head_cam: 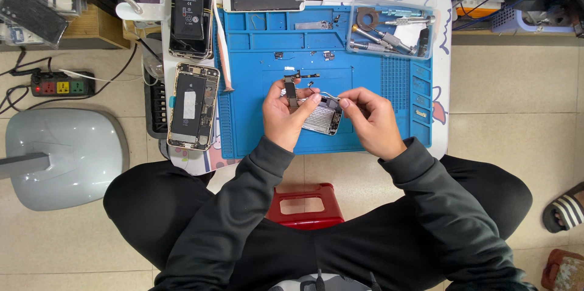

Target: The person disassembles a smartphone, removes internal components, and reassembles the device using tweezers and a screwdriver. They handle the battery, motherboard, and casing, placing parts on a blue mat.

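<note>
Both hands meet over the middle of the blue silicone repair mat (377, 114), toward its near edge, where a stripped phone housing (322, 119) is propped. The left hand (286, 114) is curled about the housing's left side, thumb and forefinger pinching a dark flex-cable part (291, 91) upright, probably to keep it off the frame. The right hand (368, 117) is closed in a fine pinch at the housing's top right corner, on something too small to tell. Small loose parts sit at the mat's far edge (out of the hands' way), and a clear tray of screwdrivers (389, 32) fills its far right corner. An opened phone (193, 105) lies off the mat's left edge, on the table.
</note>
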